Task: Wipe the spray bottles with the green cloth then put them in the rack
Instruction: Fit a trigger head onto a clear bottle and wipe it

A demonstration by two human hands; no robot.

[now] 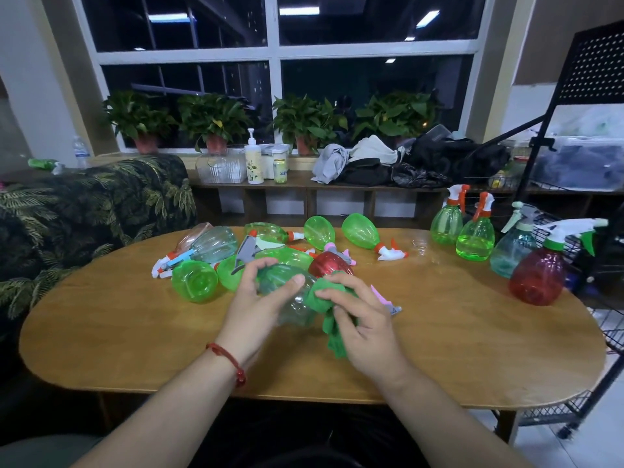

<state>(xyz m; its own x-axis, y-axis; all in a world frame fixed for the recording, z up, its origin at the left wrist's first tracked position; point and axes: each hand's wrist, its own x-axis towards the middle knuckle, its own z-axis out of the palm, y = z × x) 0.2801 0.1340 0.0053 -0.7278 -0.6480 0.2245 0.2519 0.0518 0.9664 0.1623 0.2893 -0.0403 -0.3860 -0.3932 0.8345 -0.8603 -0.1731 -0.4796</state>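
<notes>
My left hand (pixel 256 300) grips a clear spray bottle (pixel 294 307) held above the wooden table (pixel 135 332), its grey trigger head pointing up and away. My right hand (pixel 358 319) clutches the green cloth (pixel 332 319) and presses it against the bottle's right side. Behind my hands lies a heap of several spray bottles on their sides, mostly green (pixel 194 280), one red (pixel 329 263), one clear (pixel 216 244). At the table's right end several bottles stand upright: two green (pixel 476 238), one pale blue (pixel 511 251), one red (pixel 537 276). The black wire rack (pixel 580 136) rises at the far right.
A sofa with a leaf-print cover (pixel 84 214) flanks the table's left end. Behind the table runs a low shelf (pixel 304 187) with a pump bottle, clear containers and piled clothes, below a window with potted plants. The rack's lower wire baskets (pixel 611 329) sit close to the table's right edge.
</notes>
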